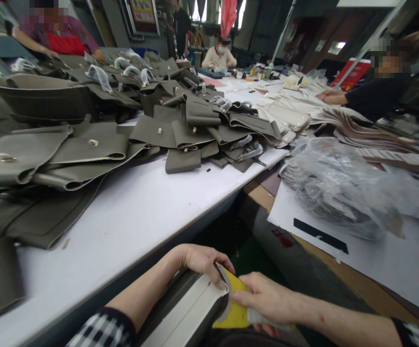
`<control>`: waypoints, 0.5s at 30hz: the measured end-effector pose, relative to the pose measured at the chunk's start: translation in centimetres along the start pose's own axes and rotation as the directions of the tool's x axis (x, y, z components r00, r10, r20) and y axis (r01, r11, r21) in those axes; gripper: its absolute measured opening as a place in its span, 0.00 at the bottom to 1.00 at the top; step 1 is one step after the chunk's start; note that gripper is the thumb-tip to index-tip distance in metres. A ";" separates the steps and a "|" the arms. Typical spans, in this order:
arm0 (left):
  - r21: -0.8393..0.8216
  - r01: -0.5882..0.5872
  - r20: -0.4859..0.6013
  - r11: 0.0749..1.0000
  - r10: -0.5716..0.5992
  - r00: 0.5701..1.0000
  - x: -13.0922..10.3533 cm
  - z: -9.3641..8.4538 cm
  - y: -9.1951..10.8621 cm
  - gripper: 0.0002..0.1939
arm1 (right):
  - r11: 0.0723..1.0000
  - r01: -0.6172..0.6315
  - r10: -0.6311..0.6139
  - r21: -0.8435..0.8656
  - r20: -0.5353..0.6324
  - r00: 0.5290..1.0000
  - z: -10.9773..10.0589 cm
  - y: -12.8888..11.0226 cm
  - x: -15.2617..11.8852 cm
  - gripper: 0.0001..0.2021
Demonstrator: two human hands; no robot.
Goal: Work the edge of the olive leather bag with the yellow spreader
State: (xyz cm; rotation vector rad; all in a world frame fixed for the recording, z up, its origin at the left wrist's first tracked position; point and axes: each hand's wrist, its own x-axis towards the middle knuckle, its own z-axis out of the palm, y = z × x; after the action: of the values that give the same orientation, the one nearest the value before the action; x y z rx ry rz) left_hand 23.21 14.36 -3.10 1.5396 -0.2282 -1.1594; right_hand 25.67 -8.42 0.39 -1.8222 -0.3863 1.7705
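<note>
Busy workshop with grey leather pieces point(180, 132) heaped on the white worktop point(133, 217), and down at its near edge our left hand point(198, 262) and right hand point(267, 299) both pinch a thin yellow sheet point(236, 313), which looks light, floppy, best gripped at its edges.

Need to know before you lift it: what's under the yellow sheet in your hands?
Under the yellow sheet lies a white strip on a dark panel. The right hand and left hand cover the rest.

2 hands at work: left hand point(200, 262), right hand point(267, 301). 1 yellow piece point(236, 308). 1 clear plastic bag point(339, 188). 3 co-workers seated, approx.
</note>
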 end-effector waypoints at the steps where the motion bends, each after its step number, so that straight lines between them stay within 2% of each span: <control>1: -0.002 0.002 -0.003 1.000 -0.002 1.000 0.0 0.0 0.0 0.37 | 1.000 0.002 -0.002 -0.004 -0.005 1.000 0.1 0.1 0.1 0.09; 8: -0.004 -0.021 -0.015 1.000 0.021 1.000 0.1 0.0 -0.5 0.38 | 1.000 0.014 -0.014 0.000 -0.012 1.000 0.5 -0.1 0.3 0.09; 15: -0.040 0.022 -0.025 0.999 -0.023 0.999 -0.2 0.3 0.0 0.43 | 0.990 0.036 -0.035 0.137 -0.006 0.999 1.1 2.3 1.3 0.16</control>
State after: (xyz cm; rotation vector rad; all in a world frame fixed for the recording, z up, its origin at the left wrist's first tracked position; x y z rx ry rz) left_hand 22.89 14.37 -2.97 1.5245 -0.1700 -1.1544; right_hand 24.32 -9.32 -1.93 -1.7121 -0.2860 1.7250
